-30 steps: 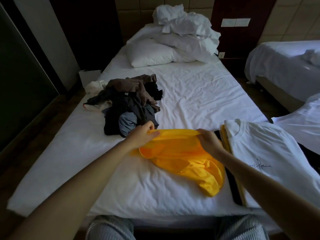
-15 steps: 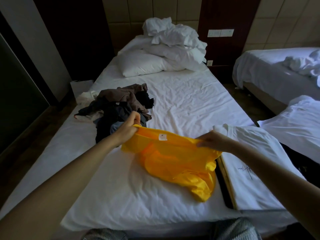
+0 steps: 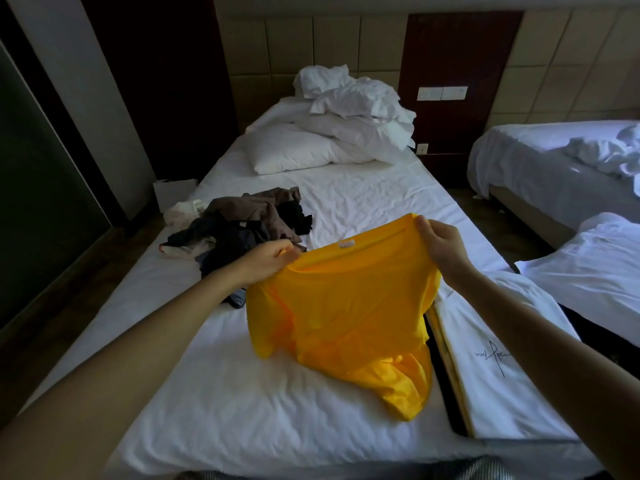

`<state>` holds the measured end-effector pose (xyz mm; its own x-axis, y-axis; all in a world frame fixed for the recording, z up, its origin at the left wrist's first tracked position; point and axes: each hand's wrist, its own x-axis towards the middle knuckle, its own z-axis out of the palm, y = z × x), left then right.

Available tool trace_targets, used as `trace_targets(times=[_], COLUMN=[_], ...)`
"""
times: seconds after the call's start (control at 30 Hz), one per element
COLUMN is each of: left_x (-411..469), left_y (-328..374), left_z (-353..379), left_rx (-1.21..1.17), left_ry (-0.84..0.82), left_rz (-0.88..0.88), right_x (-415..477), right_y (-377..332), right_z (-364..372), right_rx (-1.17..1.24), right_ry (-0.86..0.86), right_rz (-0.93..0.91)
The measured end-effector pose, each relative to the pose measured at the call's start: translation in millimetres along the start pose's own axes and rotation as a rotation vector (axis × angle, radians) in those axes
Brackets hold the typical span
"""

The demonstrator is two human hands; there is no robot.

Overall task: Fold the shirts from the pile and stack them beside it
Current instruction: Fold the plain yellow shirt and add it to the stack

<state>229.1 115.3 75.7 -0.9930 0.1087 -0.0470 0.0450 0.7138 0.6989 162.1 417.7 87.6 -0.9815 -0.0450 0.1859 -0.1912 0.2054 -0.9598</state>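
Pinched in left hand and gripped in right hand, hands well apart: top edge of yellow T-shirt, lower part resting on bed sheet below. Just beyond left hand, pile of dark clothes. Beneath right forearm, folded white T-shirt.

1. Watching remotely, I see the left forearm entering from 7 o'clock and the right forearm from 4 o'clock, both bare from wrist to frame edge.
2. The left hand and right hand are likewise bare.
3. At 6 o'clock, along the bottom edge, I make out striped fabric, fine grey-and-white lines, worn over the legs; the garment's cut is cropped away.
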Motion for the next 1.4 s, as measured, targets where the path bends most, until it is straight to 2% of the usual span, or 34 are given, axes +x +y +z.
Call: trace_targets(times=[0.1, 0.13, 0.2, 0.27, 0.33, 0.37, 0.43, 0.5, 0.53, 0.63, 0.7, 0.83, 0.9, 1.07, 1.17, 1.27, 1.4], left_x=[-4.4, -2.9, 0.6, 1.7, 0.4, -0.6, -1.3, -2.9, -4.6, -15.8, -19.7, -19.1, -12.8, 21.4, 46.4, 70.1, 87.5], left_y=[1.2, -1.9, -4.2, -6.2, -7.0, -7.6, -10.1, -13.0, -17.0, -20.7, -26.4, -29.3, -22.6, 9.2, 31.9, 57.0, 98.4], left_z=[-5.8, -5.8, -9.3, -16.8, -22.8, -22.9, -19.9, -17.9, -18.5, -23.5, -27.1, -37.6, -47.6, -84.4, -120.5, -164.7, -225.4], left_rx=[0.208, 0.245, 0.183, 0.095, 0.032, 0.009, -0.083, -0.164, -0.131, 0.211, 0.209, -0.235, -0.321, -0.247, -0.203, -0.034, 0.131], left_ry=[-0.250, -0.248, -0.114, 0.047, 0.066, 0.050, 0.046, 0.017, -0.040, -0.338, -0.373, -0.101, 0.009, 0.276, 0.358, 0.434, 0.629], left_rz=[0.023, 0.003, -0.007, -0.104, -0.205, -0.239, -0.267, -0.309, -0.327, -0.387, -0.379, -0.309, -0.300, -0.266, -0.222, -0.197, -0.123], right_x=[5.4, 6.7, 8.5, 11.4, 13.5, 14.0, 10.0, 4.5, 0.9, -5.1, -5.4, 13.1, 27.6, 75.1, 108.6, 140.4, 172.5], right_y=[1.9, 2.9, 2.6, 4.4, 11.2, 18.7, 36.0, 52.4, 56.2, 61.8, 60.4, 47.0, 29.9, -24.4, -64.3, -110.8, -170.1], right_z=[-5.4, -7.5, -13.7, -20.6, -24.7, -25.4, -24.8, -25.9, -27.3, -28.0, -23.0, -14.0, -12.3, -3.7, -3.6, -10.8, -22.7], right_rx=[-0.094, -0.139, -0.255, -0.450, -0.665, -0.696, -0.554, -0.281, -0.180, -0.081, -0.123, -0.382, -0.390, -0.302, -0.317, -0.343, -0.373], right_ry=[0.036, 0.032, 0.002, -0.096, -0.310, -0.416, -0.548, -0.522, -0.490, -0.411, -0.349, -0.205, -0.170, -0.139, -0.103, -0.074, -0.021], right_rz=[-0.082, -0.124, -0.209, -0.269, -0.218, -0.153, 0.015, 0.141, 0.180, 0.215, 0.177, -0.042, -0.119, -0.175, -0.220, -0.313, -0.433])
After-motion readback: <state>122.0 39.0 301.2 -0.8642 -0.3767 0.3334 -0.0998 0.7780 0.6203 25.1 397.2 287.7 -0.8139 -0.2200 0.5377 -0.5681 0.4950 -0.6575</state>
